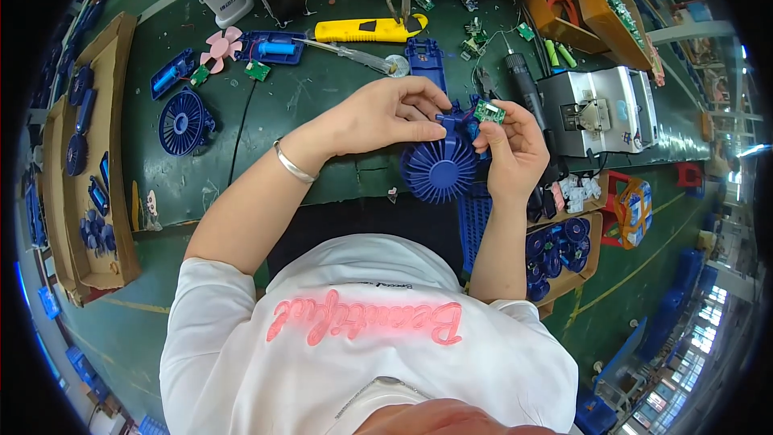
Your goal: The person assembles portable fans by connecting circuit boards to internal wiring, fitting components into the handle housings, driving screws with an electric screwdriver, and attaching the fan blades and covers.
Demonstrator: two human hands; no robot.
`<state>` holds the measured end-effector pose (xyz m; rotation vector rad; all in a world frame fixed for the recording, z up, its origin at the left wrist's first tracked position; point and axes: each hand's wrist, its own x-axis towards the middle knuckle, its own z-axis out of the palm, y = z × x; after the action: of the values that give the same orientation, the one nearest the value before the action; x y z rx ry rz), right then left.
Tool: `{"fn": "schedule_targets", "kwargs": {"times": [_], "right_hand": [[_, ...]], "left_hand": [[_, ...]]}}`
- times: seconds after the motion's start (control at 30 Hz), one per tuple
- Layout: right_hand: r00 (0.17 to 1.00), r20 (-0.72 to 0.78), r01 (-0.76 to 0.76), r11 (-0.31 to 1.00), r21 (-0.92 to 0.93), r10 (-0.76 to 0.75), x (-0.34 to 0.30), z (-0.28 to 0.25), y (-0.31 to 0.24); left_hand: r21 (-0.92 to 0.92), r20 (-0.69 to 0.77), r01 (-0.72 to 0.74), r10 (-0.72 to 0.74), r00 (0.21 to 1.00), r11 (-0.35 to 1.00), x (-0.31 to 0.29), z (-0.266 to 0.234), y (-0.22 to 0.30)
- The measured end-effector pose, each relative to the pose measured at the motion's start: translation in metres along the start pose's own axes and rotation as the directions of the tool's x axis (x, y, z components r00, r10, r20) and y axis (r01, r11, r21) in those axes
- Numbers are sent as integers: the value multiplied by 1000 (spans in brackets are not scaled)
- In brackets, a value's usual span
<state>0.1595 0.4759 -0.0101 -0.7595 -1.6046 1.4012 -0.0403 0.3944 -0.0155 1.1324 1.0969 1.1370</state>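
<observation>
A dark blue fan housing (440, 167) with a round slatted grille sits at the table's near edge, its grille toward me. My left hand (407, 113) is closed on the neck of this housing, thumb and fingertips pressed at its top. Just right of it, my right hand (515, 145) pinches a small green circuit board (489, 112) between thumb and fingers. Thin wires seem to run between board and housing; their ends are hidden by my fingers. Behind my hands lies a blue handle shell (425, 60).
A yellow utility knife (366, 30), a screwdriver (350, 54) and a pink fan blade (221, 48) lie beyond. Another blue fan housing (183, 122) is at left, near a cardboard tray (122, 48). An electric screwdriver (523, 79) and a grey machine (596, 109) stand right.
</observation>
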Motion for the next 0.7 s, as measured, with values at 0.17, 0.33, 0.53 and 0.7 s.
{"fn": "schedule_targets", "kwargs": {"times": [0.17,0.33,0.53,0.7], "right_hand": [[1000,8,-1,1000,-2,1,-2,1,-2],[999,52,13,1000,19,-14,-4,0,0],[982,133,135,991,0,-134,-6,3,2],[965,191,204,973,-110,-181,2,5,3]], "left_hand": [[-23,9,11,-11,1000,1000,-2,1,4],[-30,63,36,-34,997,999,-4,1,4],[-99,38,-35,39,999,995,-6,6,3],[-204,101,3,18,995,979,-2,0,0]]}}
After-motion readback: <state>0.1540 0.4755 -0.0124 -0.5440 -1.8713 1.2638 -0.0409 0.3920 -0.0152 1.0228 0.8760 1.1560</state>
